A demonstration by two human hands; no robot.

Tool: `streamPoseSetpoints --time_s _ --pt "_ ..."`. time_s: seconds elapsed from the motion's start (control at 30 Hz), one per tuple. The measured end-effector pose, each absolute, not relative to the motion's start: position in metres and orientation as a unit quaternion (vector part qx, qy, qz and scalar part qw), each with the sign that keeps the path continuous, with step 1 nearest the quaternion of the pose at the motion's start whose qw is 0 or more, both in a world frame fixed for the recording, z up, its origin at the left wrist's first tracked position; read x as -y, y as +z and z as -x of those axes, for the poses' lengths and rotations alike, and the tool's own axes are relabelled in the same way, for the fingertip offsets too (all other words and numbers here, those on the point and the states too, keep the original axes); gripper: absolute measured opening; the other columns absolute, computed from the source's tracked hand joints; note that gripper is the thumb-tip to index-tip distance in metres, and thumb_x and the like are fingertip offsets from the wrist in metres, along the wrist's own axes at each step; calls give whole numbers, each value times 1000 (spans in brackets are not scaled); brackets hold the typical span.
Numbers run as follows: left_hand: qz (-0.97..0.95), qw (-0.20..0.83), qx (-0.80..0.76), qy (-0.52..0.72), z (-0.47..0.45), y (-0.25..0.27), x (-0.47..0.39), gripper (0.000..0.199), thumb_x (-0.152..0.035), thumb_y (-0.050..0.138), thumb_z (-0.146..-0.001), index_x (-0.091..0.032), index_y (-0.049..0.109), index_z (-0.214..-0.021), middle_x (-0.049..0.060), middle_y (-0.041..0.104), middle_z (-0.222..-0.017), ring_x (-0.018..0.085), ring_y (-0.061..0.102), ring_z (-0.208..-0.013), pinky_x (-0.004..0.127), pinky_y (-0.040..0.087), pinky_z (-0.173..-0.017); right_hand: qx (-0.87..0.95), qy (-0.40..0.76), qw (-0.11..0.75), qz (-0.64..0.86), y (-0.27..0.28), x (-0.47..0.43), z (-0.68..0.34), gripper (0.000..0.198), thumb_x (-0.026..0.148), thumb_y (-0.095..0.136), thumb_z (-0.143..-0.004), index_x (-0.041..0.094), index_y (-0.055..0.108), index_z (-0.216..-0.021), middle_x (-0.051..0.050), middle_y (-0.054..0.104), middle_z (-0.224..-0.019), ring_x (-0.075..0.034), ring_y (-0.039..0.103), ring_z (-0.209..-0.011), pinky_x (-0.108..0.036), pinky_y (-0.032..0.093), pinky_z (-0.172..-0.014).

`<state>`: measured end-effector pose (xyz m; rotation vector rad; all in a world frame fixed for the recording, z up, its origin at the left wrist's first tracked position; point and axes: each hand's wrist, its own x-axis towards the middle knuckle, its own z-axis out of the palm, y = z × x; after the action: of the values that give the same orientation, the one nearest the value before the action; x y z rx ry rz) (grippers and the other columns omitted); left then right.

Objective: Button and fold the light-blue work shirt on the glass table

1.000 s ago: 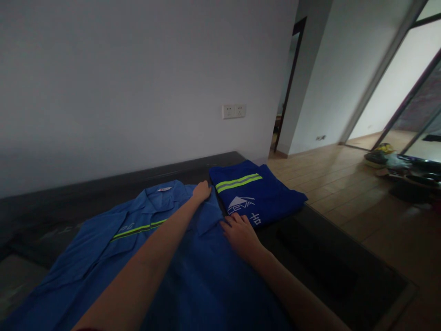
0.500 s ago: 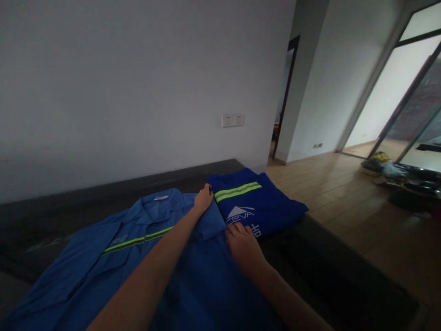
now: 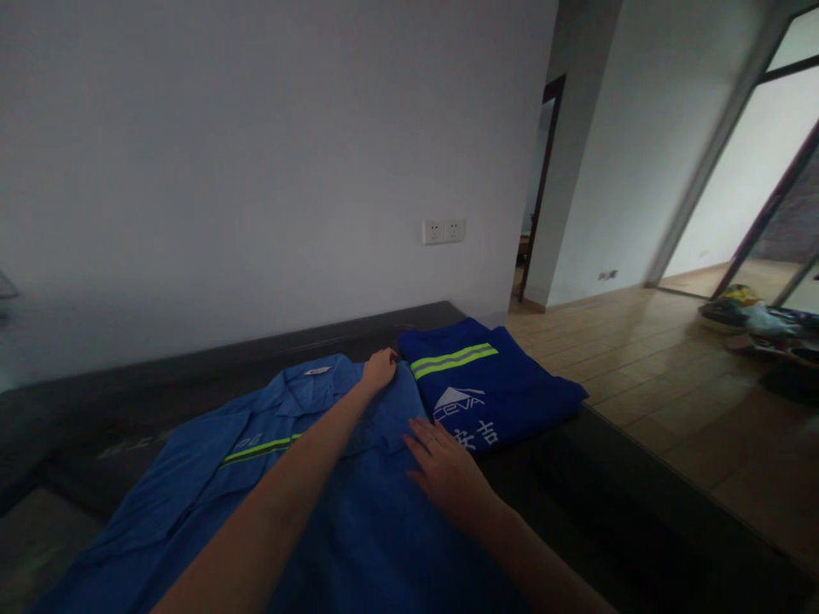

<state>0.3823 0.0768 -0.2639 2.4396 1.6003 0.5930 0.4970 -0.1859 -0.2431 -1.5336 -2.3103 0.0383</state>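
A light-blue work jacket (image 3: 377,512) with a collar and a yellow-green reflective stripe lies spread in front of me. Its right part is folded inward, with the folded edge alongside a darker blue folded garment (image 3: 525,384). At the top of that fold, my left hand (image 3: 380,368) has its fingers curled closed on the fabric. My right hand (image 3: 443,465) rests lower on the same fold, fingers spread and flat on the cloth. The darker garment bears a wide reflective stripe and white lettering; neither hand grips it.
Both garments lie on a dark low surface (image 3: 614,503) against a pale wall (image 3: 256,170) with a double socket (image 3: 444,231). To the right is a tiled floor (image 3: 646,358), with assorted items (image 3: 761,320) heaped near a glass door.
My right hand has opened its fingers and lies flatter on the fold, slightly back from the darker garment. My left hand stays at the fold's top. The view has shifted slightly left.
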Motion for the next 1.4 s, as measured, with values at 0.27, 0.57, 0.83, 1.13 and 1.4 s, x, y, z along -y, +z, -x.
streamPoseSetpoints --time_s 0.27,0.57,0.83,1.13,1.4 --pt "-839 26 -535 94 -349 -287 -85 44 -38 32 -94 -28 44 -136 8 37 -148 25 31 -137 48 24 -111 828 81 134 539 -253 185 -501 61 36 58 -86 11 42 -139 -15 37 -145 -26 30 -137 -43 24 -115" --pt "-833 5 -550 65 -339 -301 -101 51 -47 21 -95 -35 29 -144 5 26 -153 27 20 -142 51 18 -112 821 58 149 548 -271 175 -491 56 33 54 -89 9 43 -138 -15 42 -143 -25 35 -135 -43 27 -114" --pt "-828 28 -557 55 -337 -298 -102 51 -47 19 -95 -36 27 -145 4 23 -154 28 17 -142 52 15 -112 824 22 139 549 -272 170 -489 53 33 53 -90 9 46 -136 -15 43 -141 -25 38 -133 -43 30 -113" --pt "-865 27 -494 86 -356 -273 -108 32 -35 46 -89 -25 57 -117 9 55 -126 22 49 -120 36 40 -99 807 2 137 575 -265 172 -497 47 25 50 -91 10 48 -135 -15 46 -139 -26 41 -131 -47 30 -112" --pt "-859 40 -505 71 -352 -270 -120 19 -28 47 -89 -20 62 -97 7 63 -109 17 59 -102 27 46 -89 794 2 109 598 -260 173 -500 42 20 39 -94 10 50 -133 -15 49 -137 -25 43 -130 -48 28 -112"
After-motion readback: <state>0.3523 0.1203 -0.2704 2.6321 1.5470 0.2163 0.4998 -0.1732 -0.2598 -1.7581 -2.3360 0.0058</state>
